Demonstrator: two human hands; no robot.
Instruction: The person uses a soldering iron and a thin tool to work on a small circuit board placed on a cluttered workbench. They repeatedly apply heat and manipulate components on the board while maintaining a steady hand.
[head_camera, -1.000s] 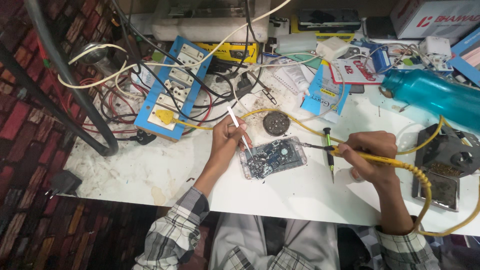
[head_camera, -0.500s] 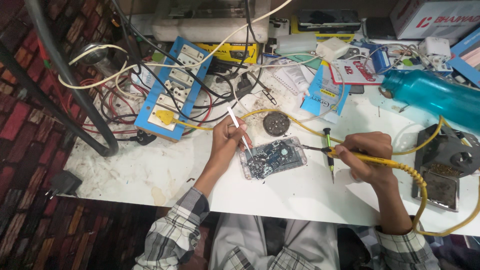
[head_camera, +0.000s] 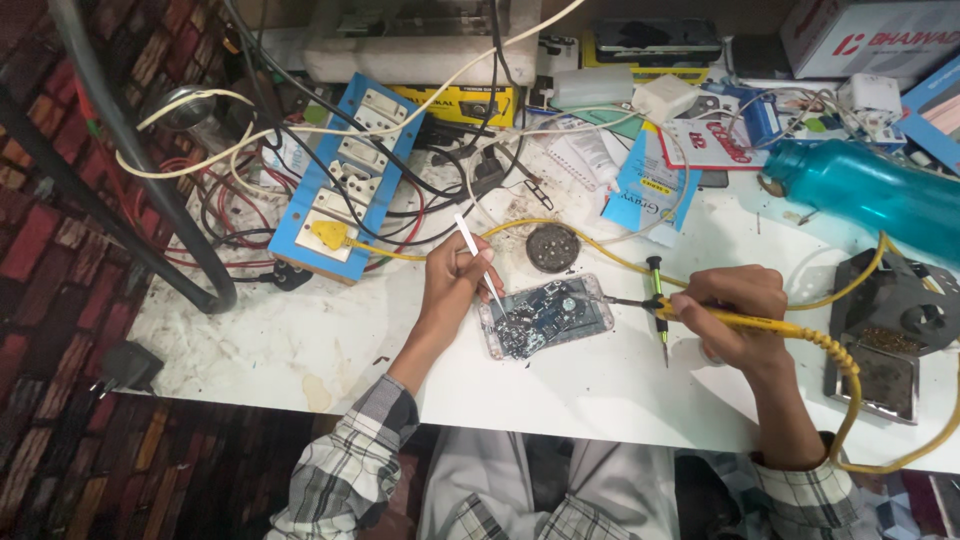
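Note:
An opened phone (head_camera: 545, 316) with its circuit board exposed lies on the white worktable (head_camera: 300, 340). My left hand (head_camera: 452, 282) grips white tweezers (head_camera: 477, 262) whose tips touch the board's left side. My right hand (head_camera: 728, 312) holds a yellow-handled soldering iron (head_camera: 700, 312); its tip points left at the phone's right edge. A green-handled screwdriver (head_camera: 658, 308) lies just left of my right hand.
A blue switchboard (head_camera: 345, 185) with tangled cables sits at back left. A round black tin (head_camera: 552, 247) lies behind the phone. A teal bottle (head_camera: 865, 195) lies at back right, above a soldering iron stand (head_camera: 890, 335). Boxes and papers crowd the back edge.

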